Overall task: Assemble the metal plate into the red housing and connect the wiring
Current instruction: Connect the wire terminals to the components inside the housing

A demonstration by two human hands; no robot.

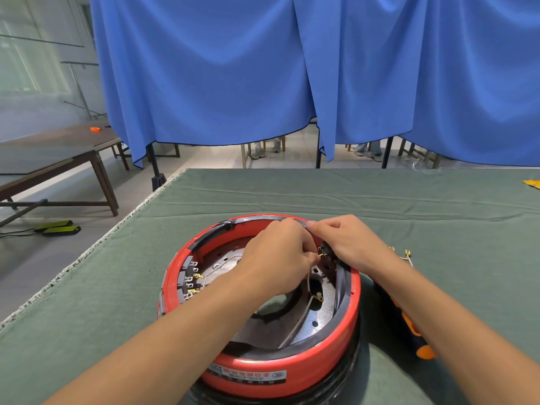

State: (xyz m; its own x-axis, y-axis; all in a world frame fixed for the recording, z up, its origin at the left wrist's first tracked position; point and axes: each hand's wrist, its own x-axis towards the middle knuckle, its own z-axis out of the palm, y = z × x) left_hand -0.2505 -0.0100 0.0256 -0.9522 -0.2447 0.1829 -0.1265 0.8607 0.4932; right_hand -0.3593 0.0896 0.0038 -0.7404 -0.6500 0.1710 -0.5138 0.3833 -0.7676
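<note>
Here, the red housing (pixel 280 366) sits on our green cloth (pixel 380 200), the metal plate (pixel 321 314) inside it; at its far rim our right hand (pixel 347 244) grips the black connector (pixel 325 250); our left hand (pixel 277 255) pinches a white wire (pixel 309 283); a skewed push could bend the terminal.

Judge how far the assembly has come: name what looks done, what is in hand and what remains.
Done: the metal plate sits inside the red housing. In hand: the left hand pinches a white wire at the small black connector, which the right hand steadies. Left: the loose wire with brass terminals on the green cloth, and possibly the terminal block.
</note>
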